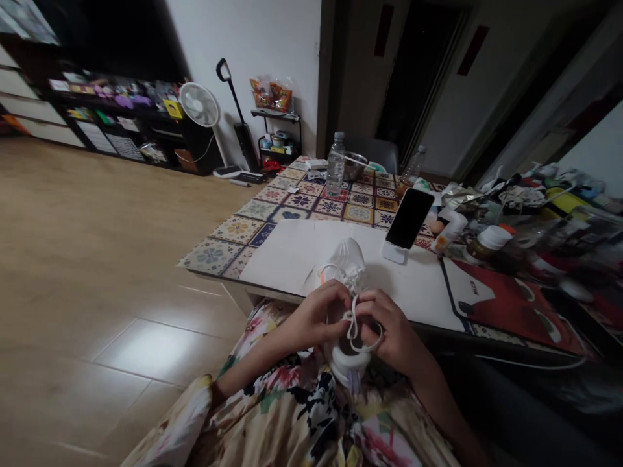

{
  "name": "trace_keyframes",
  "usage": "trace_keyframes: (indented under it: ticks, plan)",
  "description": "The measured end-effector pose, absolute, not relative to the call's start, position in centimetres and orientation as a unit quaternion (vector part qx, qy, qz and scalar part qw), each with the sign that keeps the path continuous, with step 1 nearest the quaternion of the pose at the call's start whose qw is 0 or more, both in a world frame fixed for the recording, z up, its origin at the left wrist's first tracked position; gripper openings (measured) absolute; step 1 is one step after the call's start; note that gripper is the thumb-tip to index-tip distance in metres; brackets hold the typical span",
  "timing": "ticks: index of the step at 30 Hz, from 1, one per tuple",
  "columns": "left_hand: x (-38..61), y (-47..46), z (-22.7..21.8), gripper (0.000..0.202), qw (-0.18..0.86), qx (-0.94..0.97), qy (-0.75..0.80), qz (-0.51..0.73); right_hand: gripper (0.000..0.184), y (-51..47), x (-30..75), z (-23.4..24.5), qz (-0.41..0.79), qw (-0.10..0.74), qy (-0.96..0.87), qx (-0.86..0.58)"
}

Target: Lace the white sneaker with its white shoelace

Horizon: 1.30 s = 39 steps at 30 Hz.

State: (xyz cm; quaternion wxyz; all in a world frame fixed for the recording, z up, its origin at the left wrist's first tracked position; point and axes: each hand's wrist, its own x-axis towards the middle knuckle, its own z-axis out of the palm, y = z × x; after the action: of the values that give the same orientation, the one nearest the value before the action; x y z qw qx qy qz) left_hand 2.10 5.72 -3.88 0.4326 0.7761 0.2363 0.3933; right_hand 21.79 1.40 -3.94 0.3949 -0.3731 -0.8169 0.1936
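My left hand and my right hand meet over my lap at the table's near edge. Both have their fingers pinched on a white cord, which makes loops between them and below the right fingers. Directly under the cord a white round object rests against my floral clothing; its kind is partly hidden by the hands. Just beyond my fingers a crumpled white pouch-like thing lies on a white sheet, with a thin loop and a bit of orange beside it.
A phone leans on a white stand to the right. Further back are a plastic bottle and a metal bowl. Jars, a red-covered tablet-like item and clutter crowd the right side. A white fan stands by the wall.
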Motion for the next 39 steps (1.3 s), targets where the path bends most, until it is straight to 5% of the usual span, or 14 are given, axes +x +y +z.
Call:
trace_keyframes:
  ticks: [14,25,39]
  plan:
    - [2.1,6.0,-4.3,0.032,0.502,0.748,0.204,0.383,0.004,1.8,21.4,-4.5,0.18,0.446,-0.793,-0.375]
    - [2.3,6.8,-5.4,0.041,0.6,0.671,0.186,0.394,0.017,1.8,20.5,-4.8,0.183,0.524,-0.739,-0.382]
    - [2.5,7.2,-5.6,0.039,0.603,0.642,0.202,0.428,0.03,2.6,21.2,-5.6,0.293,0.536,-0.69,-0.388]
